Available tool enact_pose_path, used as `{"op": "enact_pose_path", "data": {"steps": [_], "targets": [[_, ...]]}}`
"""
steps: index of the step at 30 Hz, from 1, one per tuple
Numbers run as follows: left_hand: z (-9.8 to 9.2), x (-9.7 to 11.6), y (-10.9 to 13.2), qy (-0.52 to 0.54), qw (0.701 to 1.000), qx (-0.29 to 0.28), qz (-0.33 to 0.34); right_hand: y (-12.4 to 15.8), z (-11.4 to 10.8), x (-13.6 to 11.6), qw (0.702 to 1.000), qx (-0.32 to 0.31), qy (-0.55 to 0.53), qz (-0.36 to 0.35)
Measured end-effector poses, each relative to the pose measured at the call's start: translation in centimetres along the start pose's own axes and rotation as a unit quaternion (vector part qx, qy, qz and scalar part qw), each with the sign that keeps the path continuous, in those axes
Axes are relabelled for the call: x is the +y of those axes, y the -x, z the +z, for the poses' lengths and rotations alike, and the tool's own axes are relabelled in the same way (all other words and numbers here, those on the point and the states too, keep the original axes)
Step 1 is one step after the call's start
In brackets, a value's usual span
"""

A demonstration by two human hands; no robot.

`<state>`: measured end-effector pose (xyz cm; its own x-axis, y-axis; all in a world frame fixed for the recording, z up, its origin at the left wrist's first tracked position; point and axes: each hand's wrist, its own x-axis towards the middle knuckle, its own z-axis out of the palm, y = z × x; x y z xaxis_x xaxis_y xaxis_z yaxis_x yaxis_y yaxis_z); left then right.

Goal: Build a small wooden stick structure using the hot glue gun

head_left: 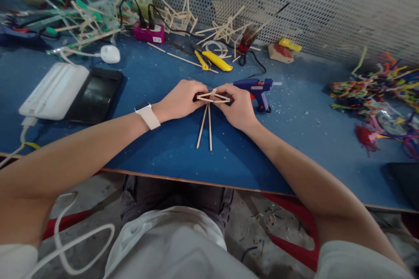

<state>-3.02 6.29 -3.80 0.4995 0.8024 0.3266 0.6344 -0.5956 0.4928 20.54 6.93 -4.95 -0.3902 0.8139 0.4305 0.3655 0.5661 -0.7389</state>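
Note:
A small frame of thin wooden sticks [205, 100] is held between my two hands above the blue table. It has a flat diamond shape, and two longer sticks [210, 130] spread from it toward the table's front edge. My left hand [183, 98] pinches the left corner of the diamond, its fingers closed. On the opposite corner my right hand [238, 104] is closed the same way. Some fingertips are hidden behind the sticks. Just beyond my right hand lies a blue hot glue gun [258, 89], its nozzle end covered by the hand.
A yellow utility knife [218, 60] and pliers lie behind my hands. Stick structures [180, 17] and a pink power strip [149, 33] stand along the mesh wall. A white power bank [54, 91] and black phone [94, 95] are left; colourful pipe cleaners [379, 83] pile up right.

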Motion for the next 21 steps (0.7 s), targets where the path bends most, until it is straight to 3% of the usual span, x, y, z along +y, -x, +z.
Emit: {"op": "enact_pose_path", "data": {"steps": [7, 21], "targets": [[-0.32, 0.17, -0.09, 0.026, 0.999, -0.019, -0.034, -0.03, -0.07, 0.03, 1.000, -0.001, 0.004, -0.008], [0.30, -0.12, 0.00, 0.113, 0.993, -0.007, -0.017, 0.05, -0.17, 0.00, 1.000, -0.007, 0.011, 0.003]]}}
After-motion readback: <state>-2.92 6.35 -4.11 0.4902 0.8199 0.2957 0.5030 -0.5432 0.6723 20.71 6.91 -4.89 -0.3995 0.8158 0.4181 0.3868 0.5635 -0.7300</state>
